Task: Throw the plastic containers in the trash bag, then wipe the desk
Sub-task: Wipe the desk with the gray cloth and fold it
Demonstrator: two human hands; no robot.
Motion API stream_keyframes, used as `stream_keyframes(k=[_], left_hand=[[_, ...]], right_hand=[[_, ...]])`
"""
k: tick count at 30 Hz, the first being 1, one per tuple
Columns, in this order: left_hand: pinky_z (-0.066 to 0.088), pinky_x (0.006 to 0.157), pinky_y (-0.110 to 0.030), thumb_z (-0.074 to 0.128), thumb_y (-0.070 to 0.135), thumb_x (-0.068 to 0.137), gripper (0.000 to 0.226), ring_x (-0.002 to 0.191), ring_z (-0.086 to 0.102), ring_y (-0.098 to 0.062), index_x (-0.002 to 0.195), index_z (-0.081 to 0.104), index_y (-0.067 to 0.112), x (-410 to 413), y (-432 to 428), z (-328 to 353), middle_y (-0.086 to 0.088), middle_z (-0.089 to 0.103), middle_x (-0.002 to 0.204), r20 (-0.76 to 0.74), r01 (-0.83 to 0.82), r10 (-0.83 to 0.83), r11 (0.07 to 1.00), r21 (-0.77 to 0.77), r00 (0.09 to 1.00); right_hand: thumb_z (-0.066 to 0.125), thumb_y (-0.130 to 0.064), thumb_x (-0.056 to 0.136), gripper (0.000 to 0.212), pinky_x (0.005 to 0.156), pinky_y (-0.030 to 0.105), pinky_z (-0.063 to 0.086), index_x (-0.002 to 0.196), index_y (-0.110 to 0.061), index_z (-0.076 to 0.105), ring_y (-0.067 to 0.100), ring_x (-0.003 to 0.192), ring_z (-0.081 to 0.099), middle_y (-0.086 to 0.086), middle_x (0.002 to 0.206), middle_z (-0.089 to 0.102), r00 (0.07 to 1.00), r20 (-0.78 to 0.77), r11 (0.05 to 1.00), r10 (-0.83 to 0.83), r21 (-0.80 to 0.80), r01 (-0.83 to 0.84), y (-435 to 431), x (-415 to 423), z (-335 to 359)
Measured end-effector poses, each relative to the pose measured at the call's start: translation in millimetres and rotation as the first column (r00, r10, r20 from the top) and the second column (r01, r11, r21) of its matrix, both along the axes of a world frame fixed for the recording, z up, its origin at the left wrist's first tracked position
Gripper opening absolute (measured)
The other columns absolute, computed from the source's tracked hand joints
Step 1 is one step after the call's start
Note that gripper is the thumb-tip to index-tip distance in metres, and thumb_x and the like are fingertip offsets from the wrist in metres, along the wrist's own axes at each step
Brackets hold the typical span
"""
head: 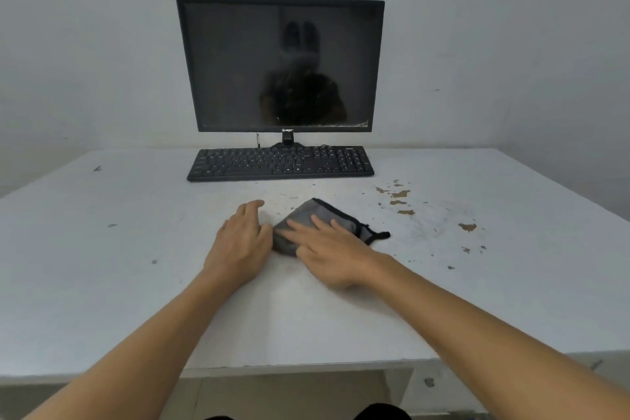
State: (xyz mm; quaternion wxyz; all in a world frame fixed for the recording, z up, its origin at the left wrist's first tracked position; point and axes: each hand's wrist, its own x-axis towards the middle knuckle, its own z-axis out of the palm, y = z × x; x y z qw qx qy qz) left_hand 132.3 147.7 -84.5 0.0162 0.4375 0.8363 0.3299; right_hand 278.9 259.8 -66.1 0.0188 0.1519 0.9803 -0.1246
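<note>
Head view shows the right hand [327, 251] pressing flat, fingers spread, on the grey cloth [308, 225], the left hand [240, 242] open beside it; wipe the tabletop [102, 266] with overlapping strokes toward the brown stains [400, 201].

Beat-up painted desk, soft cloth

The desk [136, 266] top is matt white paint, chipped to brown patches. The cloth [306, 215] looks like grey fuzzy microfibre with black trim. Monitor [279, 65] screen's glossy, keyboard [279, 162] matt black plastic.

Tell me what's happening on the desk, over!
Right hand flat on grey cloth, left hand beside it. No containers or trash bag in view. Keyboard behind, brown chipped patches on the white desk.
</note>
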Motion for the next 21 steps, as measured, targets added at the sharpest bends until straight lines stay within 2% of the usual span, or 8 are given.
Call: stream_keyframes(k=[2, 4, 7, 10, 15, 17, 19, 21], left_hand=[[0.035, 0.112, -0.04, 0.037, 0.014, 0.1, 0.045, 0.135, 0.045, -0.025, 0.145, 0.041, 0.014, -7.3, -6.9, -0.8, -0.007, 0.046, 0.15, 0.139, 0.029, -0.049, 0.989, 0.142, 0.989], [0.04, 0.102, -0.033, 0.036, 0.011, 0.1, 0.044, 0.13, 0.051, -0.02, 0.142, 0.045, 0.019, -17.9, -15.7, -1.0, 0.0, 0.053, 0.143, 0.256, 0.013, -0.085, 0.963, 0.271, 0.963], [0.046, 0.091, -0.031, 0.036, 0.011, 0.095, 0.046, 0.125, 0.056, -0.014, 0.135, 0.05, 0.028, -27.6, -19.1, -1.4, 0.009, 0.059, 0.133, 0.406, -0.073, -0.092, 0.925, 0.373, 0.909], [0.045, 0.09, -0.028, 0.038, 0.01, 0.096, 0.043, 0.121, 0.058, -0.013, 0.133, 0.052, 0.027, -24.3, -13.6, -4.7, 0.007, 0.062, 0.131, 0.421, -0.059, -0.124, 0.917, 0.395, 0.899], [0.041, 0.097, -0.031, 0.04, 0.026, 0.083, 0.045, 0.121, 0.058, -0.015, 0.126, 0.056, 0.026, -22.8, -14.5, -0.6, 0.007, 0.064, 0.128, 0.469, -0.136, -0.114, 0.874, 0.467, 0.876], [0.04, 0.096, -0.027, 0.042, 0.022, 0.088, 0.039, 0.122, 0.056, -0.014, 0.124, 0.057, 0.027, -22.8, -14.2, -2.2, 0.007, 0.063, 0.129, 0.446, -0.166, -0.072, 0.866, 0.472, 0.892], [0.04, 0.087, -0.022, 0.041, 0.016, 0.093, 0.038, 0.117, 0.056, -0.01, 0.127, 0.056, 0.026, -21.9, -12.4, -3.6, 0.006, 0.06, 0.132, 0.417, -0.199, -0.007, 0.871, 0.449, 0.909], [0.044, 0.093, -0.028, 0.041, 0.012, 0.095, 0.043, 0.117, 0.056, -0.015, 0.136, 0.052, 0.021, -21.6, -9.3, -3.0, -0.002, 0.057, 0.138, 0.371, -0.213, 0.055, 0.892, 0.398, 0.927]], right_hand=[[0.019, -0.029, 0.107, 0.053, 0.124, 0.043, -0.005, 0.157, -0.044, 0.01, 0.017, 0.154, -0.007, -0.018, 0.166, 0.0, 0.998, 0.015, 0.998, 0.062, 0.009, -0.062, -2.3, 38.3, 4.4], [0.02, -0.029, 0.107, 0.054, 0.124, 0.039, -0.007, 0.156, -0.047, 0.008, 0.011, 0.153, -0.012, -0.023, 0.165, -0.003, 0.995, 0.029, 0.995, 0.098, 0.005, -0.098, -5.3, 75.7, 5.2], [0.022, -0.031, 0.107, 0.054, 0.123, 0.033, -0.012, 0.154, -0.053, 0.004, 0.005, 0.15, -0.019, -0.029, 0.162, -0.008, 0.991, 0.034, 0.991, 0.132, -0.03, -0.131, -15.7, 105.0, 2.4], [0.022, -0.03, 0.107, 0.055, 0.123, 0.033, -0.013, 0.154, -0.052, 0.005, 0.007, 0.15, -0.02, -0.028, 0.163, -0.007, 0.99, 0.021, 0.989, 0.139, -0.046, -0.138, -26.2, 93.2, -0.3], [0.024, -0.03, 0.107, 0.053, 0.124, 0.044, -0.006, 0.157, -0.043, 0.013, 0.022, 0.154, -0.007, -0.016, 0.167, 0.003, 0.988, -0.063, 0.99, 0.144, 0.015, -0.143, -44.9, 23.4, -3.6], [0.024, -0.029, 0.106, 0.053, 0.124, 0.048, -0.003, 0.157, -0.04, 0.017, 0.028, 0.154, -0.002, -0.013, 0.167, 0.007, 0.987, -0.082, 0.99, 0.138, 0.034, -0.135, -47.6, -10.9, -4.3], [0.024, -0.029, 0.105, 0.051, 0.123, 0.051, -0.002, 0.156, -0.038, 0.022, 0.03, 0.154, 0.001, -0.013, 0.167, 0.01, 0.987, -0.094, 0.992, 0.129, 0.024, -0.127, -44.1, -42.2, -3.7], [0.025, -0.032, 0.105, 0.051, 0.122, 0.053, -0.001, 0.156, -0.037, 0.022, 0.03, 0.154, 0.003, -0.012, 0.167, 0.011, 0.991, -0.076, 0.994, 0.108, 0.033, -0.106, -33.9, -68.8, -3.9]])
